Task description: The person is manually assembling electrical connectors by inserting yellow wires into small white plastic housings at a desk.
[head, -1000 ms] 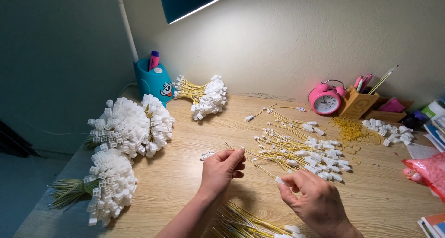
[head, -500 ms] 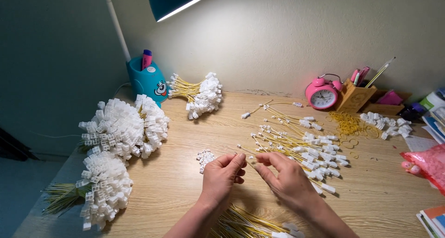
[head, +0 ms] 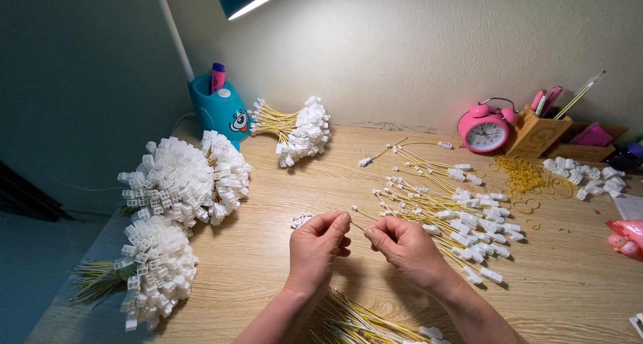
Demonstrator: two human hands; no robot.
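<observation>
1. I see my left hand (head: 318, 243) over the middle of the wooden desk (head: 268, 263), fingers curled in, thumb and forefinger pinched on one end of a thin yellow wire (head: 358, 226).
2. My right hand (head: 405, 247) sits just beside it, fingers folded in the same way, pinching the wire's other end; the 2 hands nearly touch, with only a short bit of wire showing between them.
3. Just left of my left hand lies a small heap of white connectors (head: 301, 219) on the desk.
4. To the right of my right hand spreads a loose pile of yellow wires with white plugs (head: 455, 210), close to my knuckles.
5. Below my wrists, at the near edge, lies another bunch of yellow wires (head: 355, 320).
6. On the left of the desk I count 2 big tied bundles, a upper one (head: 181, 180) and a lower one (head: 157, 270), white plug ends fanned out.
7. A smaller tied bundle (head: 295, 129) lies further back beside a teal lamp base (head: 221, 109).
8. At the back right stand a pink alarm clock (head: 485, 131) and a wooden pen holder (head: 536, 133), with yellow rubber bands (head: 522, 173) in front.
</observation>
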